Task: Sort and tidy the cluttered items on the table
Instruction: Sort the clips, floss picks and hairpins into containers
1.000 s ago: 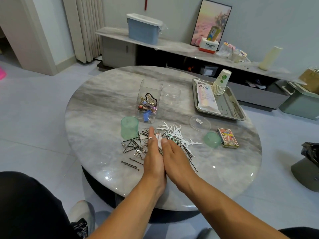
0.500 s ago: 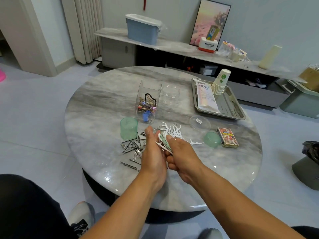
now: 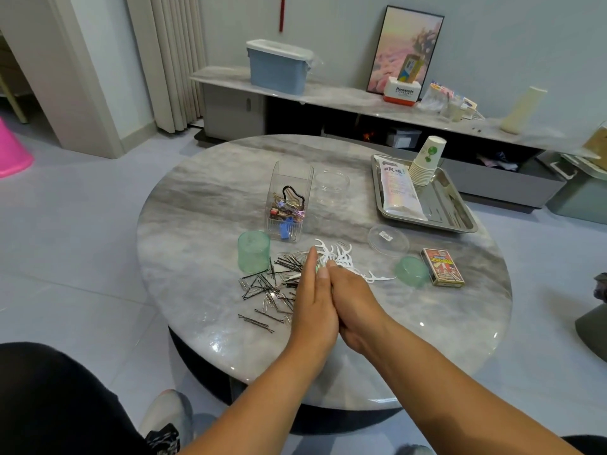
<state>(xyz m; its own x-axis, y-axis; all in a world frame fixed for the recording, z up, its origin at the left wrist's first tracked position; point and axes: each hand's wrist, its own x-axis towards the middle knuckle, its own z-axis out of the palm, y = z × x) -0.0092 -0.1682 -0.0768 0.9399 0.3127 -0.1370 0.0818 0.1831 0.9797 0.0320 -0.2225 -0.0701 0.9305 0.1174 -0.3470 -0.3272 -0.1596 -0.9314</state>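
Hands, left [image 3: 314, 302] and right [image 3: 353, 302], pressed flat together again over floss picks [image 3: 340, 257].

Behind the desk [image 3: 203, 205], against the wall: long low shelf [image 3: 345, 96] bearing blue lidded bin [image 3: 277, 70], framed picture [image 3: 405, 49], cream roll [image 3: 524, 110]. Far left, on the floor: pink stool [image 3: 11, 149].

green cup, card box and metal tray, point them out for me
green cup [image 3: 253, 251]: head view, on its side wall
card box [image 3: 442, 267]: head view, on its printed top face
metal tray [image 3: 455, 210]: head view, on the bare floor of the tray, right of the packet
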